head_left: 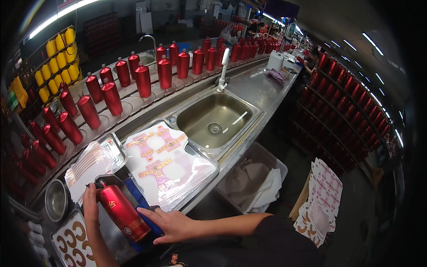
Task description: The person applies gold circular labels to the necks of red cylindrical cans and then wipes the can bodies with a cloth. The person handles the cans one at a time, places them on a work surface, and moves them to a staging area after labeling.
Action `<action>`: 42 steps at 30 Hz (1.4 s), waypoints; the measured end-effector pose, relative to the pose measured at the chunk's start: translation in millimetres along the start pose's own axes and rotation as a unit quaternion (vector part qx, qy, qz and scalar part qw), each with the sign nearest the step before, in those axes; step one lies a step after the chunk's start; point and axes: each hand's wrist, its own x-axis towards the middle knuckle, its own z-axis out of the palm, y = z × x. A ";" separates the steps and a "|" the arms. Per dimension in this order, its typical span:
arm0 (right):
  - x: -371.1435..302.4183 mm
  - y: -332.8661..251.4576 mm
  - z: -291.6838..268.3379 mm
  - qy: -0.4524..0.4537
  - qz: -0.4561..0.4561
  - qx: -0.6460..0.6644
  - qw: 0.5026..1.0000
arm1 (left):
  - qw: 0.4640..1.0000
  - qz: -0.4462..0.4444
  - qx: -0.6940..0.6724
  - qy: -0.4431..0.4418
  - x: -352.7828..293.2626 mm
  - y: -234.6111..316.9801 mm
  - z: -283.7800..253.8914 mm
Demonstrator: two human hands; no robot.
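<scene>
I log red btl (122, 211) tilted, near-left of sink (202, 129), beyond label sheets (155, 169). L hand (91, 204) at btl neck, R hand (171, 224) at its flank; clamped or not: can't tell. Step, my est.: btl labelling; next req. steady support.

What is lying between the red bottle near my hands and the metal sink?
In the head view, something blue lies close beside the red bottle, then a metal tray bearing pink-and-gold label sheets.
</scene>
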 end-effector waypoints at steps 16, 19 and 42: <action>-1.7 -7.1 -32.2 0.006 -0.138 0.117 0.983 | 0.997 -0.011 -0.069 -0.024 -66.9 88.9 -18.5; 17.5 1.2 -65.4 0.022 -0.263 0.083 0.961 | 0.997 0.044 -0.021 -0.054 -92.7 144.7 -20.4; 141.1 -106.3 2.5 -0.221 -0.427 0.056 0.875 | 0.538 -0.127 0.462 0.693 -566.0 223.9 -52.2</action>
